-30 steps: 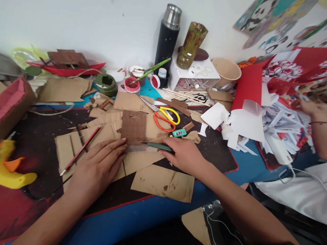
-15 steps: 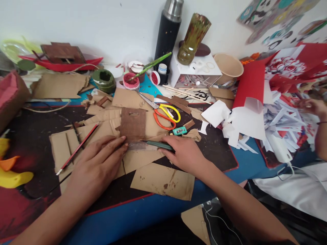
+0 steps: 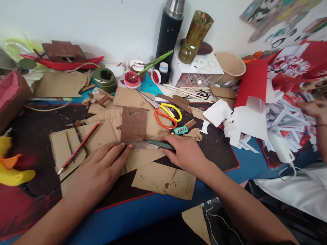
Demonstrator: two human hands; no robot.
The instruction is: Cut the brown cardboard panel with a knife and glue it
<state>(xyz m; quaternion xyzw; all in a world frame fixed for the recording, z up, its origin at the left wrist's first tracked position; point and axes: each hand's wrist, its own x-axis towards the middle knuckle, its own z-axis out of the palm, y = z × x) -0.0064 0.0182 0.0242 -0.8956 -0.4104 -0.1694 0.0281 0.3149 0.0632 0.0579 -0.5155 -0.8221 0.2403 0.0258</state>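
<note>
My right hand (image 3: pixel 182 153) grips a slim dark green craft knife (image 3: pixel 159 143), its tip pointing left at the lower edge of a brown-painted cardboard piece (image 3: pixel 134 124). That piece has a small slot near its top. A clear ruler (image 3: pixel 145 145) lies along its lower edge. My left hand (image 3: pixel 99 166) rests flat, fingers stretched out, with the fingertips on the ruler's left part. Bare cardboard sheets (image 3: pixel 143 159) lie beneath. Scissors (image 3: pixel 167 114) with yellow and orange handles lie just beyond, beside a small teal box (image 3: pixel 181 130).
A red pencil (image 3: pixel 79 148) lies on cardboard at left, near a yellow glue gun (image 3: pixel 15 173). Paint pots (image 3: pixel 132 81), a flask (image 3: pixel 169 32) and a model boat (image 3: pixel 63 59) stand at the back. Paper strips (image 3: pixel 286 115) and another person's hand (image 3: pixel 313 110) are at right.
My left hand has shifted slightly toward me and right, its fingertips moving off the brown piece's lower edge onto the ruler. The knife stays almost in place. The other person's hand has moved slightly.
</note>
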